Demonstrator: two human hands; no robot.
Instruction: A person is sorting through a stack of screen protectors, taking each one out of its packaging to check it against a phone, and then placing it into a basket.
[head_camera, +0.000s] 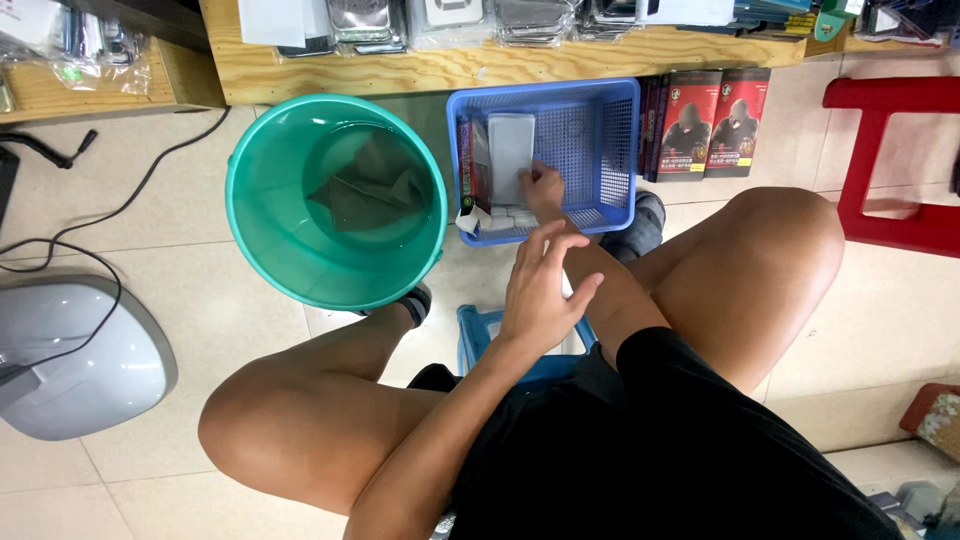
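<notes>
Left hand (540, 290) short of basket (610, 130)

The floor (880, 330) is pale glossy tile with thin grout lines, evenly lit. Along the top of the frame runs a light wooden shelf (450, 68) stacked with clear-wrapped packets. At the upper right stands a red plastic stool (885, 160), with dark red boxes (705, 122) leaning against the shelf base just left of it. At the left edge lies a rounded grey appliance (75, 360), a black cable (120, 210) looping over the tiles above it.
</notes>
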